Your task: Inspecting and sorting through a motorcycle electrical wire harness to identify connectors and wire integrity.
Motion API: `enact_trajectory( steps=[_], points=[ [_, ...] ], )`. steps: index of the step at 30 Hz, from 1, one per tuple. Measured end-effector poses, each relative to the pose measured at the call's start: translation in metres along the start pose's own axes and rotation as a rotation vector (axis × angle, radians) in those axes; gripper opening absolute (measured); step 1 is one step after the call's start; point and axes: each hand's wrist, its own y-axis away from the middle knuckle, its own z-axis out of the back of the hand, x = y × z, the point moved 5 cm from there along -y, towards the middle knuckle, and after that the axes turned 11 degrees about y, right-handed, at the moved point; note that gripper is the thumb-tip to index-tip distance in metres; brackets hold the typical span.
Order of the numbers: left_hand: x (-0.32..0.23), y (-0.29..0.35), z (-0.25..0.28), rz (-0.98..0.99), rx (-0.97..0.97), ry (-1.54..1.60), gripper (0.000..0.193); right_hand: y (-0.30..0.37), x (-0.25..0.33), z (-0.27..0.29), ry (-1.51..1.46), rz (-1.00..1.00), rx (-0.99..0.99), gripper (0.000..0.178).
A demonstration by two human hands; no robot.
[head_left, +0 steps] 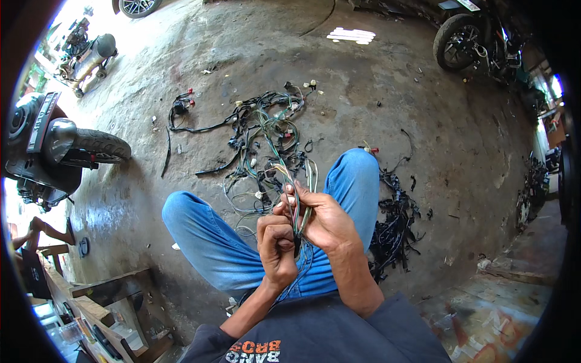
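Observation:
A bundle of thin coloured wires (pixel 296 212) from a wiring harness is held up between my knees. My left hand (pixel 276 248) is closed in a fist round its lower, dark-wrapped part. My right hand (pixel 330 222), palm turned up, grips the loose green, white and reddish wires just above, the thumb and fingertips closed on them. Past my hands, the rest of the tangled wiring harness (pixel 266 124) lies on the floor, with black-taped branches and white and red connectors. Whether the held wires join that tangle cannot be made out.
A heap of black tape scraps (pixel 394 224) lies beside my right knee. A scooter (pixel 54 142) stands at the left, an air compressor (pixel 91 57) farther back, a motorcycle (pixel 478 45) at the far right. A wooden bench (pixel 115 290) is at the lower left. A person's arm (pixel 51 230) shows there.

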Motion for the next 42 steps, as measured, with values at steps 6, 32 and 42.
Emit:
enact_trajectory(
  steps=[6,32,42],
  points=[
    [0.001,-0.003,0.005,0.05,0.01,0.123,0.01,-0.007,0.001,-0.002,-0.076,-0.067,0.039,0.014],
    [0.016,-0.023,0.017,0.361,-0.156,0.454,0.014,0.035,-0.003,-0.027,0.794,0.28,-0.082,0.048],
    [0.021,-0.04,0.014,0.433,0.014,0.361,0.013,0.033,-0.01,-0.006,0.867,0.462,-0.271,0.029]
  ],
)
